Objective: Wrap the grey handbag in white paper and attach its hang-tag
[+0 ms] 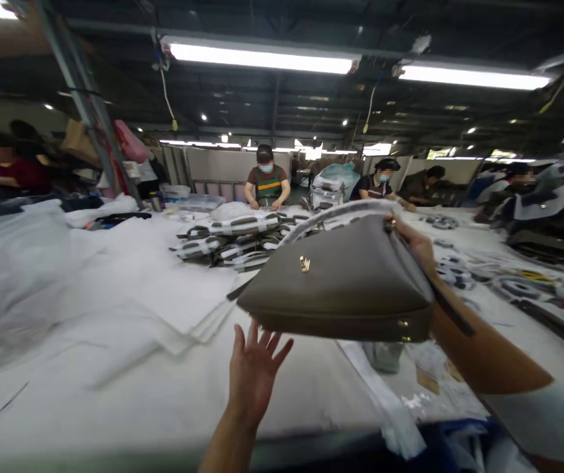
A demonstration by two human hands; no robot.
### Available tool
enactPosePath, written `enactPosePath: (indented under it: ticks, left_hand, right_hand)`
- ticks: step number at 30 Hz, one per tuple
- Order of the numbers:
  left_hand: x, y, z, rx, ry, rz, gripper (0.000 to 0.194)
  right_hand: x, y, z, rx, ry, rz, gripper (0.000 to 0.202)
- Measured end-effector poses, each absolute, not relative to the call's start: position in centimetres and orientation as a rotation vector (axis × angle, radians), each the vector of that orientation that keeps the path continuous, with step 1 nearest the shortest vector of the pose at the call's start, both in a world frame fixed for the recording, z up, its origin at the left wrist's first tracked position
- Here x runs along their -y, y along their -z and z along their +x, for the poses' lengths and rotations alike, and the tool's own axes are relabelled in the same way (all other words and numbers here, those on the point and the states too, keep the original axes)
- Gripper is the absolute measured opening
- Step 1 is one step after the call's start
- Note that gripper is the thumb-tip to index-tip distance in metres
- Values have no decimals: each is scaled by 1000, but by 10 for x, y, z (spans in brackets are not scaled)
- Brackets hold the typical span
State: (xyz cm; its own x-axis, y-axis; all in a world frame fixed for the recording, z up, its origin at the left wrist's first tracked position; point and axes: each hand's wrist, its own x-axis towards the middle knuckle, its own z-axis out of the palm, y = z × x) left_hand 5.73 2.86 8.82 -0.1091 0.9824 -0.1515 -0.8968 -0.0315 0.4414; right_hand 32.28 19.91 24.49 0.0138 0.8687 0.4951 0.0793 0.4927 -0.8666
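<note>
A right hand (417, 246) grips the upper right corner of a grey-brown handbag (341, 282), fingers closed around it, holding it above a white tabletop (114, 394). The bag lies tilted, its base toward the viewer, a small gold clasp (304, 263) on its side. At 6 o'clock below the bag, the left hand (255, 368) is raised with fingers spread, palm up, just short of the bag's underside. At 9 o'clock, a stack of white sheets (183, 302) rests on the tabletop. At 12 o'clock, wrapped bags (235, 236) are piled, with 2 masked people seated beyond.
</note>
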Motion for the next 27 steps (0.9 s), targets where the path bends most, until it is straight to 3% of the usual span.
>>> enactPosePath:
  ticks: [3, 7, 13, 16, 19, 22, 25, 27]
  left_hand:
    - [16, -95, 42, -591, -1711, 126, 46]
    - [42, -77, 24, -1018, -1760, 311, 44]
    - [54, -46, -23, -1559, -1771, 595, 63]
    - [77, -48, -38, -1735, -1782, 838, 59]
    - [85, -60, -35, -1899, -1436, 1690, 50]
    - [63, -76, -21, -1749, -800, 2510, 65]
    - [28, -85, -13, -1563, -345, 2796, 90]
    - [10, -81, -14, -1484, -207, 2844, 88]
  right_hand:
    - [-168, -163, 298, 1399, -1101, -952, 48]
    - [-143, -93, 269, 1493, -1204, -1035, 46]
    - [-136, -77, 280, 1679, -1047, -1257, 39]
    - [-113, -83, 296, 1773, -834, -1294, 45]
    - [-74, -87, 295, 2225, -477, -1045, 56]
    - [-46, -85, 280, 2654, -127, -750, 74]
    - [-45, -80, 267, 2807, 46, -711, 86]
    - [-51, -74, 264, 2827, 96, -751, 84]
